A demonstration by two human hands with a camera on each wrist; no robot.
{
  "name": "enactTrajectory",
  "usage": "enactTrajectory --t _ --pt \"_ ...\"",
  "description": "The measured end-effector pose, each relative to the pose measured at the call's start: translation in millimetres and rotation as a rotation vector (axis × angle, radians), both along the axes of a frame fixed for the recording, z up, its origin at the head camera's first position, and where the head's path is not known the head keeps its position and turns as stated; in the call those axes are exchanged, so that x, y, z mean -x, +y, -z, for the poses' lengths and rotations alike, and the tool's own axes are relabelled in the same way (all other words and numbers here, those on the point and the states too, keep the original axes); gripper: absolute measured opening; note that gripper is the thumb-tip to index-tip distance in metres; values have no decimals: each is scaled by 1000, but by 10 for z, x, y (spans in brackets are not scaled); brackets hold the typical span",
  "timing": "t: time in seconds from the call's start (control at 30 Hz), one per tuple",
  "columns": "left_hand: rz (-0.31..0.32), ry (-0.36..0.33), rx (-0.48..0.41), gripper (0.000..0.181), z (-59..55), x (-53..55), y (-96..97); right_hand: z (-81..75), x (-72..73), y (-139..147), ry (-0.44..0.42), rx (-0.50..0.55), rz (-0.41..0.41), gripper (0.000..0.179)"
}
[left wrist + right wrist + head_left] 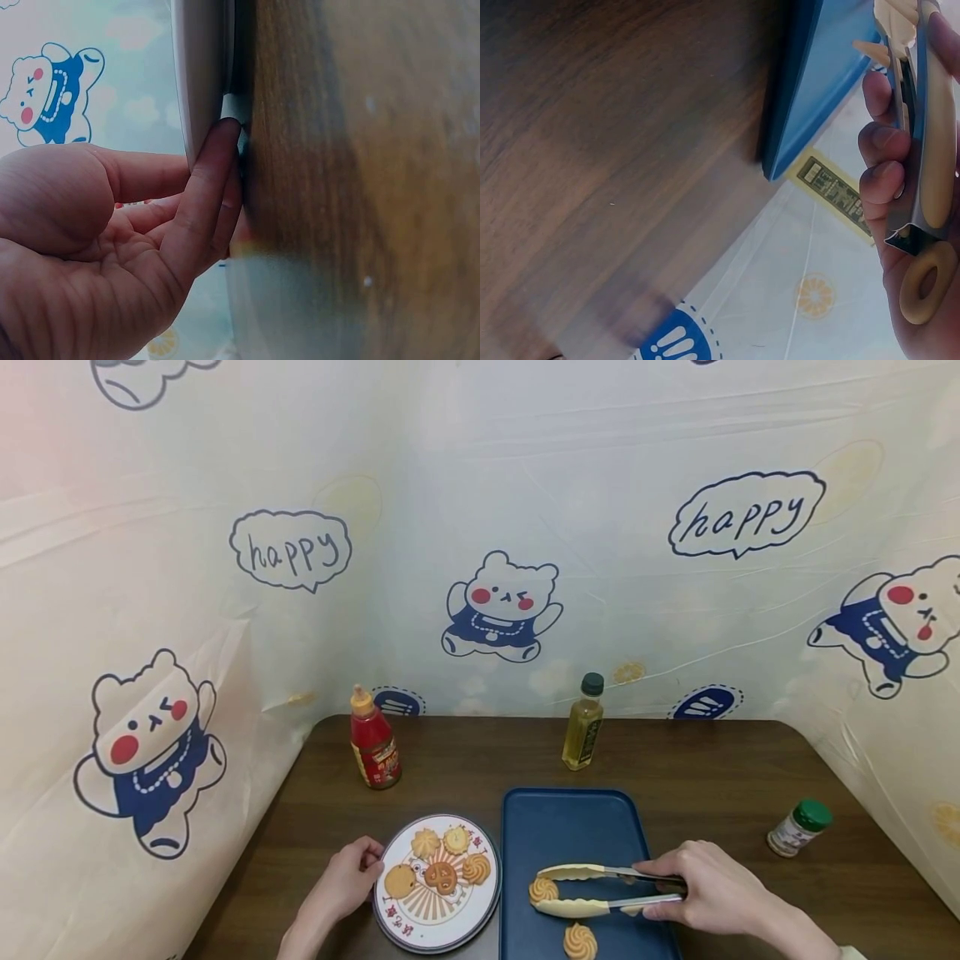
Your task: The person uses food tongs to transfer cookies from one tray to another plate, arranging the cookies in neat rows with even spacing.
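My left hand (347,878) grips the left rim of a round white plate (408,928); in the left wrist view the thumb lies on one face and the fingers (214,157) behind the other. Several cookies lie on the plate, among them a pretzel-shaped one (441,878) and a round flat one (400,882). My right hand (708,887) holds a pair of tongs (573,907) with cream-coloured tips over a dark blue tray (570,827). Between the tips is a swirled cookie (543,891); whether it touches the tray I cannot tell. Another swirled cookie (580,942) lies on the tray nearer me.
Behind the plate stands a red sauce bottle (375,743). An oil bottle (583,727) with a dark cap stands behind the tray. To the right is a green-capped jar (798,829). A printed curtain (600,527) encloses the back and sides of the wooden table (465,756).
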State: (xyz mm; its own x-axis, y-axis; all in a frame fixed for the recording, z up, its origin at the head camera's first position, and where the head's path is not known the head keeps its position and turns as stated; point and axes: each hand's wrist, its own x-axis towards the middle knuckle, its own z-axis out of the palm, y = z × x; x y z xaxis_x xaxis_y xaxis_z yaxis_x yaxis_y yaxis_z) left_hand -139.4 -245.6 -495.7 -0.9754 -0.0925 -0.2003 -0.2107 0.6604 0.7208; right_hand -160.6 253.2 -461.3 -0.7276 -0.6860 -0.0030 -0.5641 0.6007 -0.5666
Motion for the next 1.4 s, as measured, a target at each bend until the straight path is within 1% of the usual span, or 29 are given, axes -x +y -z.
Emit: enactTrajectory --t 0.27,0.5,0.77,0.97,1.2,1.33,1.4 --pt "3 9 13 8 2 3 -3 -62 40 -68 11 11 -15 47" --pt "6 -8 23 8 -4 5 -6 -99 56 -107 88 23 -45 46" --pt "-1 -12 13 8 -8 1 -1 -152 75 -196 93 56 -52 46" --pt "-6 -27 10 9 2 9 4 -204 101 -374 152 79 -55 44" --pt "-7 -19 7 8 7 4 0 -209 182 -658 226 103 -111 43" --pt "-8 -17 -1 8 4 0 1 -211 220 -832 240 94 -140 45" --pt "-8 -14 -1 8 0 -1 2 -211 230 -918 233 88 -150 45"
